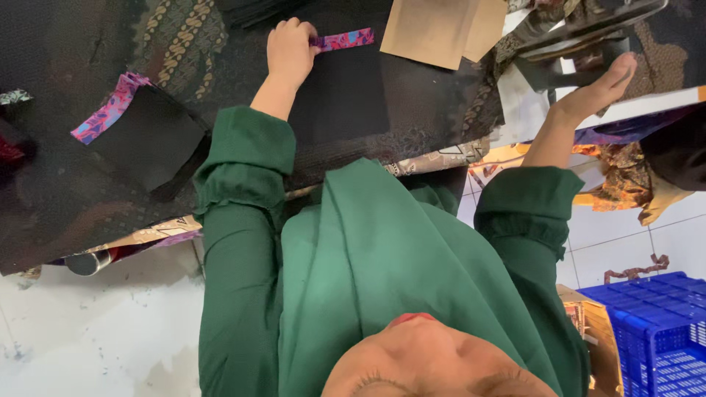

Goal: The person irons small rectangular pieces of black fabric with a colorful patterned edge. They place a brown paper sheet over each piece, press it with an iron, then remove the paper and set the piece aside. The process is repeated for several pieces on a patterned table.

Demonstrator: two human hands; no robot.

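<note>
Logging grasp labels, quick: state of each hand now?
Left hand: closed, fingers pinching the pink strip on the black cloth.
Right hand: open, palm against the iron, gripping nothing.

Soft, even light is filling the scene, with no hard shadows falling anywhere. The white floor (pixel 103 331) is reflecting brightly and looking slightly washed out at the lower left, while the black cloth (pixel 353 103) is swallowing light and losing its weave in the darkest patches. The green sleeves (pixel 235 242) are showing gentle shading in their folds. Focus is holding fairly sharp across the middle, but the right hand (pixel 599 92) is smearing a little at its fingertips. The near foreground at the bottom edge is going soft, and the wide lens is stretching shapes toward the corners.
</note>
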